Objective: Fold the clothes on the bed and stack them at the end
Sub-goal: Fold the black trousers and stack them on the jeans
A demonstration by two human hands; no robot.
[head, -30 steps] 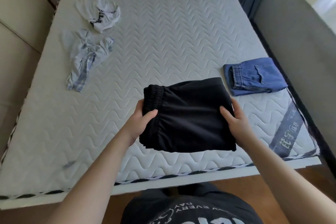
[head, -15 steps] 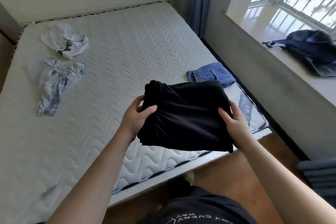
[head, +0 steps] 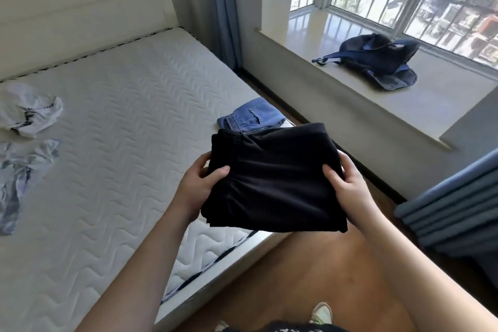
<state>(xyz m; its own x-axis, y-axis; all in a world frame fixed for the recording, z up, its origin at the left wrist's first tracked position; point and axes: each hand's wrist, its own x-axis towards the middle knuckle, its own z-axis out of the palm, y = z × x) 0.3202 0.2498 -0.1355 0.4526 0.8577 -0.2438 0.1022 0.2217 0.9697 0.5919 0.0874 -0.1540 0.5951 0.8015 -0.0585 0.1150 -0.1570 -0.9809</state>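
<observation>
Head view: left hand [head: 198, 183], right hand [head: 347, 186] gripping folded black garment [head: 275, 183]

The view has swung right, bringing the window sill [head: 350, 81] and the dark blue bag [head: 377, 62] into view, and the folded black shorts [head: 275, 181] now hang past the mattress corner [head: 210, 248], toward the folded denim shorts [head: 253, 116] at twelve o'clock.
</observation>
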